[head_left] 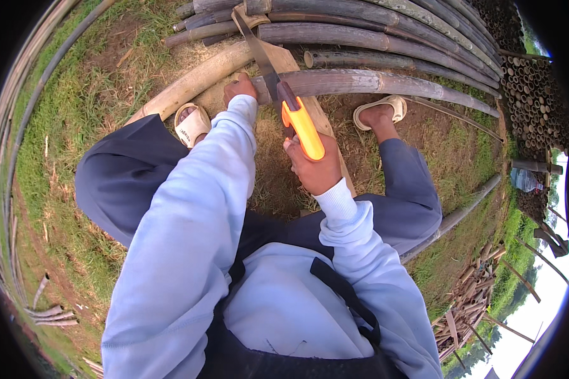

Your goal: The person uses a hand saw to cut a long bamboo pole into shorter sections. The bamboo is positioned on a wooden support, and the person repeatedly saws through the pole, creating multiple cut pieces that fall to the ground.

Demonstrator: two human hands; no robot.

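Person is crouching outdoors, head view looking down over light blue sleeves and a dark apron [284, 363]. Right hand [314, 169] is closing around the orange handle [304, 128] of a hand saw [267, 63], fingers wrapped tight. The saw's dark blade is running up and away from the handle, crossing a grey bamboo pole [385, 85] that is lying left to right in front of the knees. Blade looks to be resting on or in the pole near its left end; depth of cut cannot be told. Left hand [239, 87] is clamping down on that same pole's left end, just beside the blade, fingers curled over the top.

Pole is sitting over a pale wooden board [325, 123] that is angling down toward the person. A thicker pale bamboo length [196, 79] is lying diagonally to the left, near the left foot. Both feet are in light sandals [191, 125], one on each side of the saw, on bare dirt and grass [76, 114].

Behind the pole, a stack of dark bamboo poles [392, 25] is filling the top of the view. More cut bamboo ends [537, 88] are piling at the right, and a heap of short split pieces [474, 297] is lying lower right.
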